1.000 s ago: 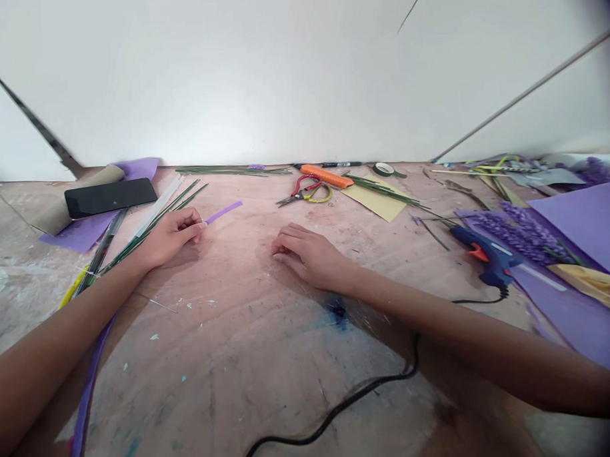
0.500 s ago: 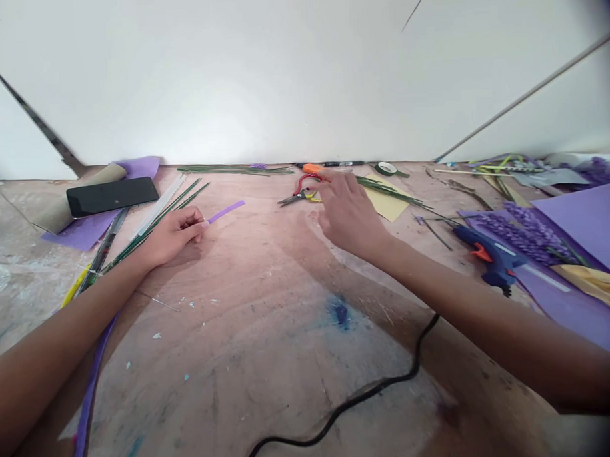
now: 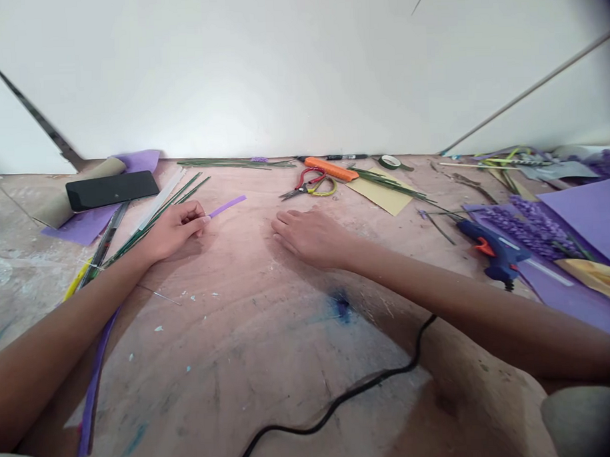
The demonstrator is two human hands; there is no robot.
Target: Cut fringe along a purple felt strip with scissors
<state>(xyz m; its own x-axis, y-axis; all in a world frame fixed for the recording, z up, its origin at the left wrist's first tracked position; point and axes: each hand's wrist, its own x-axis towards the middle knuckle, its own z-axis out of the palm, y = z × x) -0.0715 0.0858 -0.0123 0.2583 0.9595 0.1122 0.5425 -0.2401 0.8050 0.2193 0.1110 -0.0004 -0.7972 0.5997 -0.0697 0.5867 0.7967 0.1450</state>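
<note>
My left hand [image 3: 177, 226] is closed, with a narrow purple paper strip [image 3: 227, 206] pinched between thumb and fingers; the strip's free end points right and up. Beneath that wrist lie thin green stems [image 3: 186, 190]. My right hand [image 3: 308, 236] rests palm down on the wooden table, its fingers loosely stretched toward the left and nothing seen in them. Just beyond it are scissors [image 3: 308, 185] with one red and one yellow handle. An orange cutter [image 3: 333, 169] lies behind the scissors, partly against more green stems [image 3: 391, 185].
A phone [image 3: 112, 190] lies at the left on purple paper. To the right are a yellow paper sheet [image 3: 384, 198], green tape [image 3: 389, 161], a blue glue gun [image 3: 493, 252] and purple flowers [image 3: 540, 228]. A black cable [image 3: 336, 406] crosses the front of the table [image 3: 229, 338].
My right hand has come away from the orange cutter and scissors, moving left and toward me onto the table. My left hand stays put with the purple strip.
</note>
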